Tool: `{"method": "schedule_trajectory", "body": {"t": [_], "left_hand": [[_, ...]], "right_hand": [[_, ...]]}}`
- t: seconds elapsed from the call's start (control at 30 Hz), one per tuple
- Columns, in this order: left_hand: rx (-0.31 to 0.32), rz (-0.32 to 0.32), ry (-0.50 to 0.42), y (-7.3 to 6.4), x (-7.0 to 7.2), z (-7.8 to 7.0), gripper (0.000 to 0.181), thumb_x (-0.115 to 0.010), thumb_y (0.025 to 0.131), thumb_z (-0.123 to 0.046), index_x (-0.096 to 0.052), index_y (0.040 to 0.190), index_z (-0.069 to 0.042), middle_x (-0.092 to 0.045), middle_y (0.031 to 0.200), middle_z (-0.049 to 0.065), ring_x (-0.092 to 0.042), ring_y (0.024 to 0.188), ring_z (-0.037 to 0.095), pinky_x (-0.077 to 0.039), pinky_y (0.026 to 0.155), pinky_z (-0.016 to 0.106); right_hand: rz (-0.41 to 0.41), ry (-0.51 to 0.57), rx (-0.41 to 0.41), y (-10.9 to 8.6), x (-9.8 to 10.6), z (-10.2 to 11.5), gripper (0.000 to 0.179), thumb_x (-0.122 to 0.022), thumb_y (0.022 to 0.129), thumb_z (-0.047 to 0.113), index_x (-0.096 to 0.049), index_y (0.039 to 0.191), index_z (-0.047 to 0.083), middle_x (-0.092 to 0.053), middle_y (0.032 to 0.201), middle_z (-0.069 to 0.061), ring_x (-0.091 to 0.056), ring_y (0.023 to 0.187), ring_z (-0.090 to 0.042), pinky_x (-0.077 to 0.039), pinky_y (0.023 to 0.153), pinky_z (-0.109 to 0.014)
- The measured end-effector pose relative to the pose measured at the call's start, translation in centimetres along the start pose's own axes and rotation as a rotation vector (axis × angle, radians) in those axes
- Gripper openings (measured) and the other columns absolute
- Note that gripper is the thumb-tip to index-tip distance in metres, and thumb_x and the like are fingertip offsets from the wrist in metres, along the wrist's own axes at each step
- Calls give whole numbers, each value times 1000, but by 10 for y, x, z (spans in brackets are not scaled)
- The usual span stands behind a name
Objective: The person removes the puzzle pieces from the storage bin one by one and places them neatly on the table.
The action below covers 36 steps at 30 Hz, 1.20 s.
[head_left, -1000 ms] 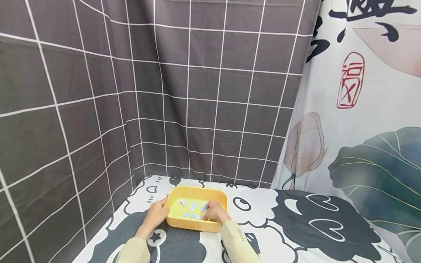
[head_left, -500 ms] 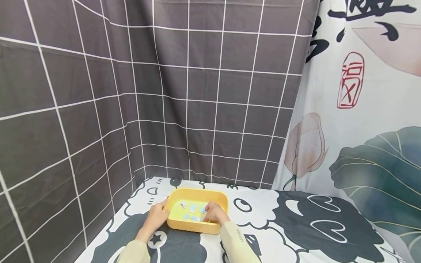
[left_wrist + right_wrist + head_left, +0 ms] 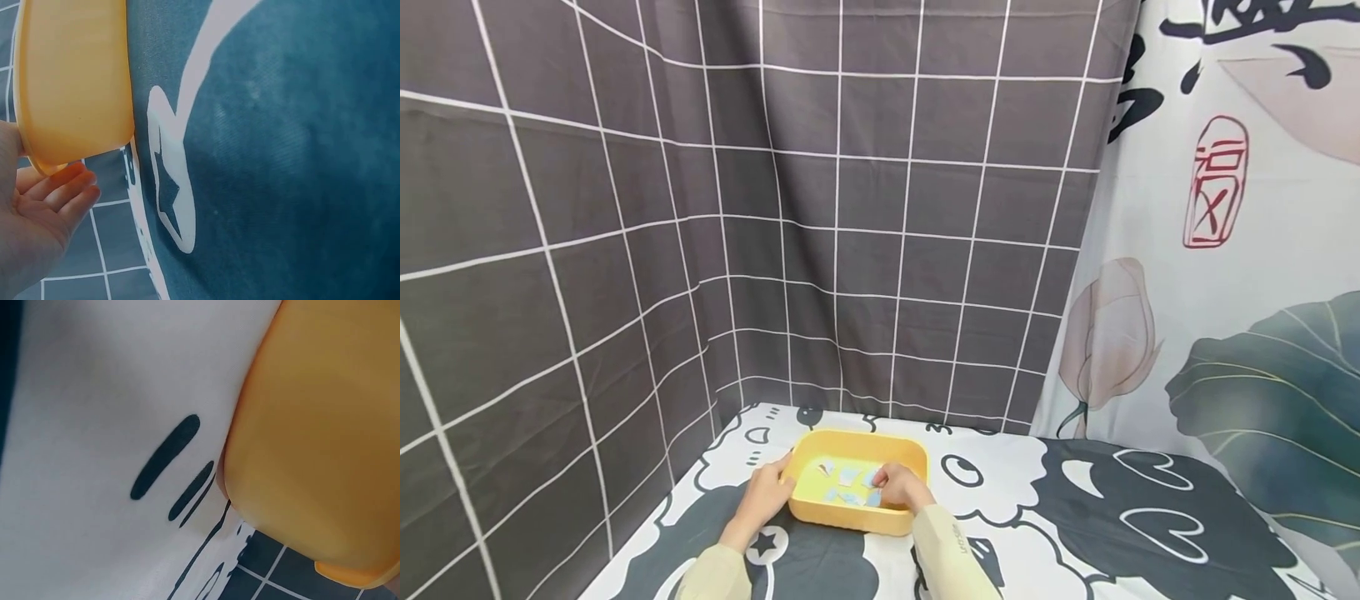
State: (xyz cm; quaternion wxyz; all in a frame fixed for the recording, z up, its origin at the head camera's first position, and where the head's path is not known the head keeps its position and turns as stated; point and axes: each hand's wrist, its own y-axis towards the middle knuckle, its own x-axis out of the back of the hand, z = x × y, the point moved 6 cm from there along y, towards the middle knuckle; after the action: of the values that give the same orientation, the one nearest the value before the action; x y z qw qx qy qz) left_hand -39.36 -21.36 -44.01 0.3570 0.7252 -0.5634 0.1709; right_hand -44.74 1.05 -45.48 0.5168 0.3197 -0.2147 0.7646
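Note:
A yellow plastic bin [image 3: 850, 521] with rounded corners sits on the patterned cloth. My left hand [image 3: 767, 492] grips its left end, thumb at the rim and fingers around the outside. In the left wrist view, the fingers of this left hand [image 3: 53, 200] curl below the rim of the bin [image 3: 75, 75]. Inside lie several small flat light-blue pieces [image 3: 847, 477], one with reddish marks [image 3: 825, 468]. My right hand [image 3: 901, 485] reaches into the right side, fingers bent down beside a blue piece [image 3: 873, 498]; I cannot tell whether it pinches one.
A black-and-white cartoon cloth [image 3: 1000, 492] covers the table around the bin. Dark grid curtain [image 3: 865, 267] hangs behind and at the left. On the right hangs a pale curtain [image 3: 1120, 217] with flower and leaf prints. In the right wrist view the bin's wall [image 3: 312, 425] hides the right hand's fingers.
The right hand shifts slightly within the bin, and a blue piece beside its fingers shows more fully. The left hand keeps its grip. The head view has moved a little.

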Motion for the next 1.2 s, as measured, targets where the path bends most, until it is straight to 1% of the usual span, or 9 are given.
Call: {"method": "schedule_trajectory", "body": {"t": [0.2,0.27,0.47,0.5,0.6,0.73,0.8,0.93,1.2], "left_hand": [[-1,-11,7,-1,1,-3,48,-56,86,-3,-53,132,10,-59,131,28,-60,88,20,-54,93,50],[-6,-11,3,-1,-1,-5,48,-56,86,-3,-53,132,10,-59,131,28,-62,92,22,-53,95,51],[-1,-3,-15,-2,-4,-5,48,-56,87,-4,-52,133,11,-57,133,28,-65,107,28,-49,101,53],[3,-4,-18,-2,-4,-4,48,-56,87,-4,-52,133,11,-57,133,28,-65,106,28,-49,101,53],[2,-14,-11,-1,-3,-2,48,-56,87,-3,-52,133,11,-57,133,28,-64,108,29,-49,101,54],[13,-13,-9,-1,-2,0,48,-55,88,-4,-52,134,9,-56,135,28,-64,112,32,-47,102,55],[27,-8,-15,-1,-3,1,48,-54,88,-5,-51,135,8,-55,136,27,-62,116,34,-46,104,55],[21,-7,-21,-2,-2,1,49,-54,88,-5,-51,135,9,-54,137,27,-60,120,36,-45,105,55],[29,-2,-36,-3,-4,1,49,-53,89,-5,-50,136,8,-54,137,25,-57,124,37,-44,106,54]], "right_hand": [[-2,-1,1,2,-1,-2,23,-56,68,-14,-67,84,-1,-49,70,3,-44,68,-12,-36,61,-17],[-3,-2,0,1,0,-3,23,-57,68,-14,-68,83,-1,-48,68,3,-44,67,-11,-35,60,-17],[3,-1,-1,-1,1,-5,21,-67,65,-14,-71,80,-1,-54,67,3,-45,64,-10,-38,56,-17],[3,-7,1,-1,1,-4,20,-68,65,-14,-72,80,-1,-56,68,3,-45,64,-10,-39,57,-17],[-3,-43,24,-1,1,-2,17,-72,66,-11,-73,79,1,-61,69,2,-47,64,-9,-41,58,-17],[-7,-85,64,-1,0,2,14,-76,67,-7,-74,77,2,-60,66,3,-46,63,-8,-41,58,-18],[-3,-98,88,-1,0,3,13,-76,67,-7,-73,76,2,-59,65,3,-46,62,-8,-41,58,-19],[14,-122,132,-1,-1,4,12,-75,67,-5,-72,75,2,-61,65,1,-47,62,-9,-41,58,-20],[19,-133,155,-1,2,4,9,-77,69,2,-70,75,4,-57,64,4,-46,63,-8,-40,58,-19]]}}
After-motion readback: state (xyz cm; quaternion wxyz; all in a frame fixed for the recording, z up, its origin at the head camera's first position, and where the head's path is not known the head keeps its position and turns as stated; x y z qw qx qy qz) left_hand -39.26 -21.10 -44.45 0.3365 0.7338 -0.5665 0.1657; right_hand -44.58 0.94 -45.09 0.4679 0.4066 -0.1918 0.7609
